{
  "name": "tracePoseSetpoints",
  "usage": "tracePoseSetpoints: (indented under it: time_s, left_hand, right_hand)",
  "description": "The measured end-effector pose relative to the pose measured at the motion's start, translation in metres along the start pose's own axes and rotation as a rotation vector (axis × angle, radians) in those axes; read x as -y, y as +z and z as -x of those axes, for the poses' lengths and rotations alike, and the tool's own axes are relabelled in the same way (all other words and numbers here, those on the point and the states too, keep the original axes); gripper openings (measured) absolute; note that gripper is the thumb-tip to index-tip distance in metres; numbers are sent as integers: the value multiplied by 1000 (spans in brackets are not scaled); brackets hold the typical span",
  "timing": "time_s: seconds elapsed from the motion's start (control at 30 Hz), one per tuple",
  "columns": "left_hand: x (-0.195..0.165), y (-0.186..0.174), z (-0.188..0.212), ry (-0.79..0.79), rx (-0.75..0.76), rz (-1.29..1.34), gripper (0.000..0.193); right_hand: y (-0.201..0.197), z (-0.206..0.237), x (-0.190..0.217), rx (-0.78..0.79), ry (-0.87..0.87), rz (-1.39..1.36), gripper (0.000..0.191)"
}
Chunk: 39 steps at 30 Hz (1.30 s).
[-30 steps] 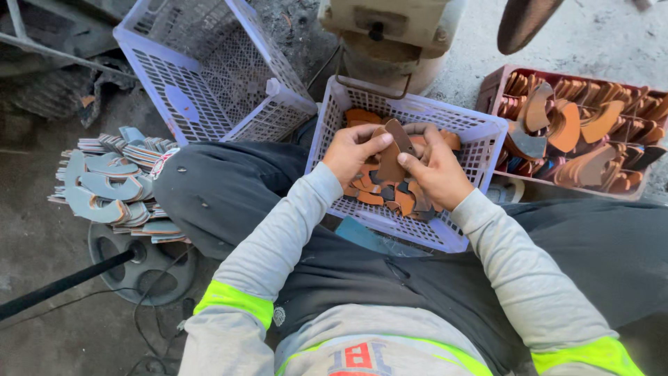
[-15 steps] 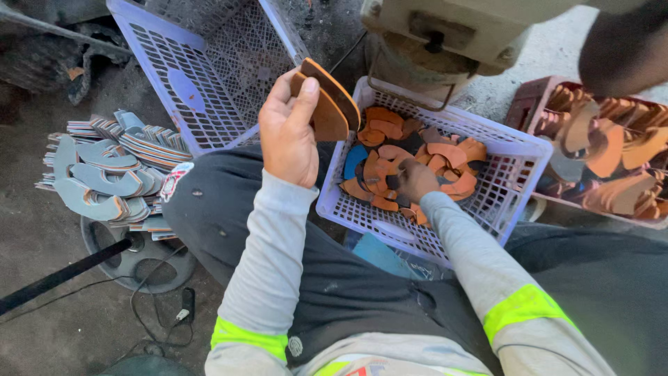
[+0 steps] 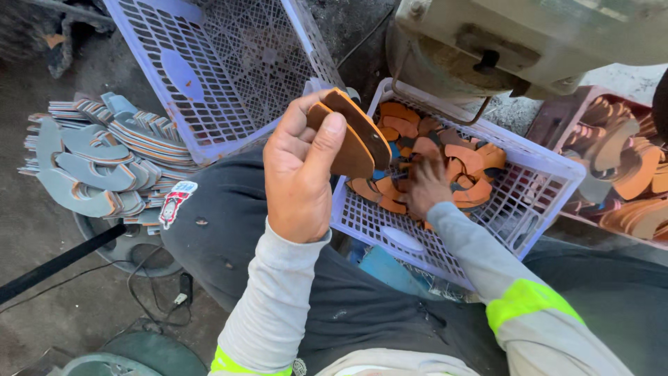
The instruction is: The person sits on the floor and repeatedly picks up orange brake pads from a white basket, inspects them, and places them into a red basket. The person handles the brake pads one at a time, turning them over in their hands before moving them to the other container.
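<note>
My left hand (image 3: 300,174) is raised over my lap and grips two flat brown leather-like cut pieces (image 3: 351,136), thumb pressed on the upper face. My right hand (image 3: 426,186) reaches down into a lilac plastic basket (image 3: 536,202) and rests among several orange and brown cut pieces (image 3: 445,157); it is blurred, and whether its fingers grip one I cannot tell. The basket leans on my dark trousers.
A second lilac basket (image 3: 216,63), empty, stands at the upper left. A stack of grey curved cut pieces (image 3: 97,163) lies on the floor at left. A reddish tray with more brown pieces (image 3: 623,174) is at right. A metal machine (image 3: 515,42) overhangs the top.
My left hand lifted brown pieces out of the basket and brought them closer to me. My right hand stayed down among the pieces in the basket.
</note>
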<state>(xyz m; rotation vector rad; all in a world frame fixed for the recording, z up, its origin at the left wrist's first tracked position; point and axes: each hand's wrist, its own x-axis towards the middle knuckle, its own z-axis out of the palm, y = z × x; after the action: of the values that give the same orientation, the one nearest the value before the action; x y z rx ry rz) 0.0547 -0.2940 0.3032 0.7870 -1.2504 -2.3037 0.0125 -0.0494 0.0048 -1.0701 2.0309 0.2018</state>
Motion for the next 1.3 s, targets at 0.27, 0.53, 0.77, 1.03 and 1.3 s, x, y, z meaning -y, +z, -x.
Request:
tracePoseSetpoints:
  time_s: [0.27,0.53,0.77,1.03,1.3]
  left_hand:
    - [20,3,0,-77,-4,43,30]
    - [57,-3,-27,-363,-186,246,32]
    - [79,-8,-27,-356,-146,236,31]
    - [87,-12,-24,-473,-70,275,40]
    - [139,-1,-12,-472,191,-37,37]
  right_hand:
    - [-14,-64,56,-257,-25,-254,36]
    - [-42,-109,110,-328,-31,-420,37]
    - [-41,-103,92,-360,-44,-641,40]
    - [-89,28,-3,-81,-321,-2127,59]
    - [-139,164,-32,-431,-347,-1663,59]
